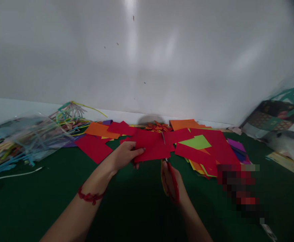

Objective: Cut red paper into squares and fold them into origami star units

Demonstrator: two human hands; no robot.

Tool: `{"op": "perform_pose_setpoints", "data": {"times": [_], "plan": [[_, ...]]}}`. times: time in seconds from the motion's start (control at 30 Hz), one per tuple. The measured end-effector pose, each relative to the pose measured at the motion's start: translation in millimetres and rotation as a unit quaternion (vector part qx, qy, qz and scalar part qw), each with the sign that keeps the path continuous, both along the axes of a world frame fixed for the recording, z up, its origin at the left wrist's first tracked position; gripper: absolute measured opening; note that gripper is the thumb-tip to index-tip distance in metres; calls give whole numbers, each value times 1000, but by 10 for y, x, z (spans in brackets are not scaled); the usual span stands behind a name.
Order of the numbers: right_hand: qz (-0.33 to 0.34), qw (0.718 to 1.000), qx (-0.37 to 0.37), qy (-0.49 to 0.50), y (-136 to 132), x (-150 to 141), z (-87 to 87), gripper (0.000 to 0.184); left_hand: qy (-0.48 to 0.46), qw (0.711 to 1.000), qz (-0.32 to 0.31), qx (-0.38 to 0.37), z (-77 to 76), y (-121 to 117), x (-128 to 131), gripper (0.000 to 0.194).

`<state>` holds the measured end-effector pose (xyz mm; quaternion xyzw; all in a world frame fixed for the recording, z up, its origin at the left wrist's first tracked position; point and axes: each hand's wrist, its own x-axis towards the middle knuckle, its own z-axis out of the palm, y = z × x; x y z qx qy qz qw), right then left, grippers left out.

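My left hand [129, 153] pinches the left edge of a red sheet of paper [152, 146], thumb on top and fingers underneath. In my right hand [171, 178] is a pair of scissors [175, 186] with red and yellow handles, my fingers through the loops. One blade shows above the red sheet near its right side, and the lower part of the scissors sits below the sheet's front edge. Beyond the sheet lies a heap of small orange-red paper scraps [158, 127].
Coloured paper, including a green piece [197, 142] and an orange sheet [183, 124], lies to the right. Pipe cleaners in a clear plastic bag [43, 131] are at left. A patterned bag [275, 114] stands far right. A white wall [147, 67] rises behind the green tabletop [126, 208].
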<state>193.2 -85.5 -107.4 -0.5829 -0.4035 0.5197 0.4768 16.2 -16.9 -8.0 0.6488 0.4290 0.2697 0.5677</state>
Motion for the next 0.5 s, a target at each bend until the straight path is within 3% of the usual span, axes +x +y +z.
{"op": "perform_pose_setpoints", "data": {"times": [0.5], "plan": [[-26, 1000, 7, -10, 20, -7, -10, 45, 6, 1000, 5, -5, 16, -7, -16, 23]]}}
